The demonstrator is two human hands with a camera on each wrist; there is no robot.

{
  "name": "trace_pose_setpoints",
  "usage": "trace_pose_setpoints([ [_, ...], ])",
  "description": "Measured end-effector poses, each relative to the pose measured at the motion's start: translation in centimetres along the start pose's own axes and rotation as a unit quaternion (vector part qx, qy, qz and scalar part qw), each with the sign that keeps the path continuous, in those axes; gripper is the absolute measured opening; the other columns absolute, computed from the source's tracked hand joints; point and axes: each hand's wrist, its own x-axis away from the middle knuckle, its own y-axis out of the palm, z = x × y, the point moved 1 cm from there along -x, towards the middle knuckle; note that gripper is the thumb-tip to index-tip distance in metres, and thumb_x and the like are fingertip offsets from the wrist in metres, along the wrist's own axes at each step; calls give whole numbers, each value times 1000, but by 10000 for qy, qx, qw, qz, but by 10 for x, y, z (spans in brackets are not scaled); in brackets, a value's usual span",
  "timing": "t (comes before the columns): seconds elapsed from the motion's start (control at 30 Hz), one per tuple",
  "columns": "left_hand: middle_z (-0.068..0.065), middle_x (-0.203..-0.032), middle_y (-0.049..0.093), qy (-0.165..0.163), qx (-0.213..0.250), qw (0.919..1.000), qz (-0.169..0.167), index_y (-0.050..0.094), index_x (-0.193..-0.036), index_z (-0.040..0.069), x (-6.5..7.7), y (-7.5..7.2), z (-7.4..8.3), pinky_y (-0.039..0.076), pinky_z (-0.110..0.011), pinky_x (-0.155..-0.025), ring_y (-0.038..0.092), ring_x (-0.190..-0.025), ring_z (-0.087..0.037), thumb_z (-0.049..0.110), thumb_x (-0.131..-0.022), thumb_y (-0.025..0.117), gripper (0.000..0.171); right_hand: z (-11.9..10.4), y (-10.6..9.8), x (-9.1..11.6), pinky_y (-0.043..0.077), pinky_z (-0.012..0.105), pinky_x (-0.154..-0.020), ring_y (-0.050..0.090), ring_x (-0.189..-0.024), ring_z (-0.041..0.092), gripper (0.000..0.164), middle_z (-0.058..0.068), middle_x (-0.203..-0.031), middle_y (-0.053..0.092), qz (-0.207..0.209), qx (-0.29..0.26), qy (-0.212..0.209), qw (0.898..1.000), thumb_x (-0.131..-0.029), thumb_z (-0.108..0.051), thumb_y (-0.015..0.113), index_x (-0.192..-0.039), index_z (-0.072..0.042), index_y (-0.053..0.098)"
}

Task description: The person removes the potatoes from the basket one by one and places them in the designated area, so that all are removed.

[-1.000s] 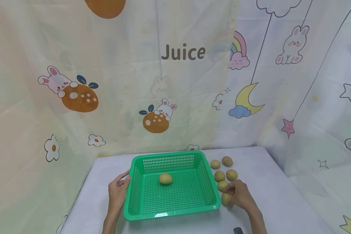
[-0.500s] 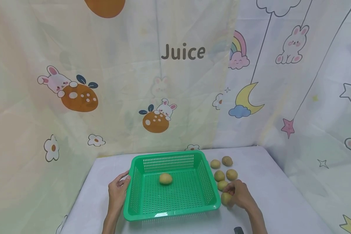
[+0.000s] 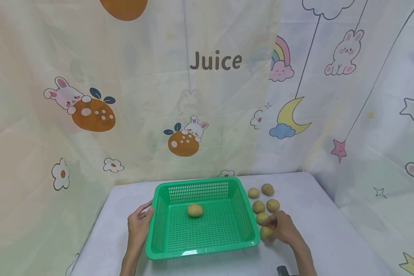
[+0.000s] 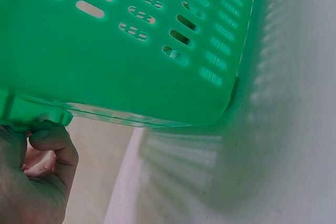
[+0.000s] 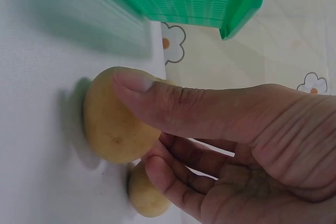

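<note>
A green plastic basket [image 3: 202, 253] with slotted walls stands in the middle of the table in the head view. At its left side my left hand [image 3: 139, 226] grips the rim, fingers curled under it in the left wrist view. One potato [image 3: 195, 210] lies inside on the basket's floor. Beside the basket's right front corner, my right hand [image 3: 283, 229] holds another potato [image 5: 113, 121] between thumb and fingers. That potato is close over the white cloth, partly covered by the thumb. Just beyond it lies a further potato [image 3: 261, 219].
Several more potatoes [image 3: 258, 207] lie loose along the basket's right side toward the back. A small dark object [image 3: 281, 270] shows at the front edge beside the right forearm. Printed cloth curtains [image 3: 141, 115] hang behind and at the sides of the white table [image 3: 317, 214].
</note>
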Motion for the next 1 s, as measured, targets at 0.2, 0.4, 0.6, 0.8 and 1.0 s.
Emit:
trace_pose_setpoints([
  [0.2, -17, -99, 82, -9, 56, 10000, 21, 65, -148, 7, 0, 0, 0, 63, -24, -64, 77, -71, -11, 27, -113, 62, 40, -3, -2, 1, 59, 35, -75, 63, -85, 21, 52, 5, -88, 71, 47, -13, 21, 10000, -54, 10, 95, -103, -2, 83],
  [0.4, -20, -103, 82, 32, 39, 10000, 30, 66, -148, 6, -1, 1, 0, 63, -24, -64, 77, -72, -10, 27, -113, 63, 40, -4, -4, 2, 59, 36, -74, 62, -86, 22, 50, 6, -91, 71, 75, -5, -64, 10000, -57, 9, 96, -105, -1, 83],
  [0.6, -17, -99, 82, -2, -38, 10000, 46, 65, -148, 7, -1, 0, -1, 62, -24, -64, 76, -71, -10, 28, -113, 62, 41, -4, -6, 1, 58, 34, -76, 62, -87, 21, 49, 5, -92, 72, 131, -47, -25, 9999, -58, 9, 95, -104, -3, 83],
  [0.8, -20, -105, 82, -5, 1, 10000, 37, 65, -149, 6, 0, 1, 0, 63, -24, -65, 78, -73, -10, 27, -113, 62, 41, -3, -8, 1, 59, 36, -79, 64, -88, 21, 49, 5, -92, 73, 184, -63, -131, 9997, -59, 9, 95, -104, -2, 83],
  [1.0, -21, -106, 82, -1, 31, 10000, 45, 65, -148, 6, 0, 1, 0, 63, -23, -66, 77, -74, -9, 26, -113, 62, 41, -4, -10, 2, 59, 37, -81, 64, -90, 21, 49, 4, -94, 74, 216, -134, -175, 9995, -60, 10, 95, -105, -1, 83],
])
